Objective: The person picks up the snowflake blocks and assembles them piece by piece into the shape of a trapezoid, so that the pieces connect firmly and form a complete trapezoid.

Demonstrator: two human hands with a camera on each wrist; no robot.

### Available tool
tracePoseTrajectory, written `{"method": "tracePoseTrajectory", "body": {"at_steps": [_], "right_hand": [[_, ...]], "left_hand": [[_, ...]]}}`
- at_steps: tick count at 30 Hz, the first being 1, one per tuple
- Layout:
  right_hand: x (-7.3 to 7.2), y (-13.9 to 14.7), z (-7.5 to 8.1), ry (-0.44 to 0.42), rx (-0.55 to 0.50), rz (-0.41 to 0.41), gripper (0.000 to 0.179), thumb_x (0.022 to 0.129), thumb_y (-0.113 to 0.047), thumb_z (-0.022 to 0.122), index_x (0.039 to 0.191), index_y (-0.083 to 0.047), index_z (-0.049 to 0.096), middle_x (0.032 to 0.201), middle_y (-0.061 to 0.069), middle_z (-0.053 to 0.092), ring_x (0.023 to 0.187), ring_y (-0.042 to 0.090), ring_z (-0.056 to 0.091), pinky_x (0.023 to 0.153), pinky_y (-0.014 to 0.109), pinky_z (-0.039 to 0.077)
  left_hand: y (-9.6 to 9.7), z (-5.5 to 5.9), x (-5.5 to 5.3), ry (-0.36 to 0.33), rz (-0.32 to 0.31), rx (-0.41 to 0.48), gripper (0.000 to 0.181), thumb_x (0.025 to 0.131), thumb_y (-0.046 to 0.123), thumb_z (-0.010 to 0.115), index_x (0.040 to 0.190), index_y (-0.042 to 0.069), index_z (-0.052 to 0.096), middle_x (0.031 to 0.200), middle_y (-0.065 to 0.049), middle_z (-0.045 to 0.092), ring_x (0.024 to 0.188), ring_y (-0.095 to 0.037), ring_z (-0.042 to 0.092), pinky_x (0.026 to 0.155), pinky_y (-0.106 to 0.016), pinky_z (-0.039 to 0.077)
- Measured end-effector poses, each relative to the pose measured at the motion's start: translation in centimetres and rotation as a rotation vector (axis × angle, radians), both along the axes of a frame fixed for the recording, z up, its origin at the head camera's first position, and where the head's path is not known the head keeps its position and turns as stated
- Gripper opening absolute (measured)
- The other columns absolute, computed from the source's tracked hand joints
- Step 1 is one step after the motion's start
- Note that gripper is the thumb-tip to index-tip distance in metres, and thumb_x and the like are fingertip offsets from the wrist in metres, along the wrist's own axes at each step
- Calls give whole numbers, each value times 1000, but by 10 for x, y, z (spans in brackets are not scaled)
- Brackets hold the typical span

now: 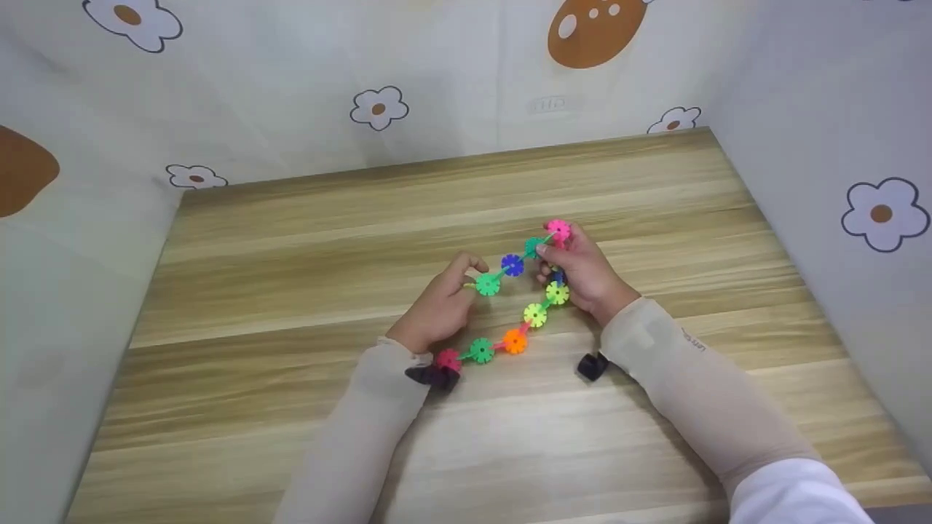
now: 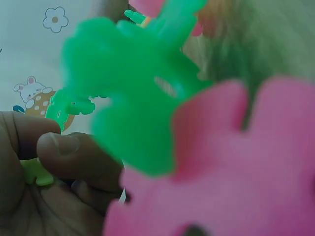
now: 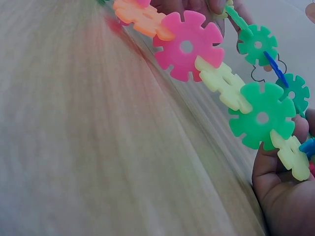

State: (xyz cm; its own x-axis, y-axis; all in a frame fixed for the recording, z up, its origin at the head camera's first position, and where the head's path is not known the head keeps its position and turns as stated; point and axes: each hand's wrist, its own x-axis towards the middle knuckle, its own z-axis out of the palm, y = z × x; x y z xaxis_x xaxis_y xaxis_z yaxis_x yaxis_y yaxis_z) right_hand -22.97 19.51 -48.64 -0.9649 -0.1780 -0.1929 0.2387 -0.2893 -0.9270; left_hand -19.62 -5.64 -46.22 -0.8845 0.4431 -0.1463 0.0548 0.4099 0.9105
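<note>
A chain of colourful notched plastic snowflake discs [image 1: 515, 341] runs between both hands, held up over the table. My left hand [image 1: 443, 302] pinches its upper strand by a yellow-green disc [image 2: 37, 173], beside a green disc [image 1: 488, 284]. With thumb and fingers my right hand [image 1: 586, 273] grips the chain near a teal disc [image 1: 534, 248], just below the pink disc [image 1: 558, 231] at the bend. From there the lower strand sags back past a yellow disc [image 1: 535, 315] to a red-pink disc [image 1: 449, 359] by the left wrist. A green disc and a pink disc [image 2: 246, 162], blurred, fill much of the left wrist view.
The wood-grain table [image 1: 291, 255] lies under both hands. Pale walls with flower prints [image 1: 378, 108] border it at the back and sides. Black wrist devices [image 1: 592, 367] hang below the sleeves, the left one overlapping the chain's end in the head view.
</note>
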Motion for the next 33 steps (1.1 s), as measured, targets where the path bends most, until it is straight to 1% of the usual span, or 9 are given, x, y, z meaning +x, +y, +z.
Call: {"method": "tracePoseTrajectory", "body": {"at_steps": [4,8,11,15,21,23,25,31,33], "right_hand": [[0,0,-1,12,-19,-9,46,105,2,56,146,-3,36,82,-1,60,63,16,50,61,26,54],[-1,-2,-1,10,-15,-13,44,104,2,57,144,-4,37,82,0,60,64,16,50,62,26,55],[-1,-2,-1,8,-4,-17,45,104,1,57,144,-4,38,81,0,58,64,16,49,62,26,54],[-1,-2,-2,12,0,-12,46,105,0,57,146,-3,37,81,0,57,65,16,50,62,26,54],[-2,-1,-4,5,-1,8,50,104,1,57,149,-2,35,83,0,57,66,15,51,62,26,55],[-2,-1,-4,4,2,13,51,104,2,58,150,-2,35,84,0,57,66,15,51,62,26,55],[-2,0,-4,4,1,18,51,104,2,58,149,-2,36,83,0,57,65,15,51,63,26,55],[-2,-1,-3,11,-9,23,52,103,4,57,149,0,35,83,-1,58,64,14,51,62,25,55],[-2,-1,-3,13,-5,27,53,103,5,58,150,1,34,84,-1,59,65,14,51,62,25,55]], "left_hand": [[0,0,0,9,-12,-7,41,93,6,39,131,19,48,91,-16,62,62,-20,49,68,-35,45],[0,0,0,30,-15,-25,41,94,6,39,132,19,48,116,-11,63,85,-23,58,79,-39,47],[0,0,1,41,-30,-33,40,96,6,39,133,19,47,113,-7,60,87,-24,56,80,-40,46],[0,-1,1,51,-43,-35,40,97,5,38,135,17,45,99,-10,57,72,-22,47,72,-38,43],[0,-3,-1,31,-7,-37,42,98,6,38,137,18,43,107,-15,59,76,-25,47,76,-41,42],[0,-2,-1,23,8,-41,43,97,6,38,137,20,43,113,-14,60,82,-26,53,80,-42,44],[0,-2,-1,21,11,-43,45,94,7,42,136,22,43,118,-10,60,88,-26,56,81,-41,45],[2,-2,0,-11,-4,-47,41,95,17,68,129,27,47,92,-4,50,73,-24,45,66,-34,40],[3,-2,-1,8,18,-70,39,96,21,73,127,27,48,94,-4,51,79,-23,48,70,-35,41]]}}
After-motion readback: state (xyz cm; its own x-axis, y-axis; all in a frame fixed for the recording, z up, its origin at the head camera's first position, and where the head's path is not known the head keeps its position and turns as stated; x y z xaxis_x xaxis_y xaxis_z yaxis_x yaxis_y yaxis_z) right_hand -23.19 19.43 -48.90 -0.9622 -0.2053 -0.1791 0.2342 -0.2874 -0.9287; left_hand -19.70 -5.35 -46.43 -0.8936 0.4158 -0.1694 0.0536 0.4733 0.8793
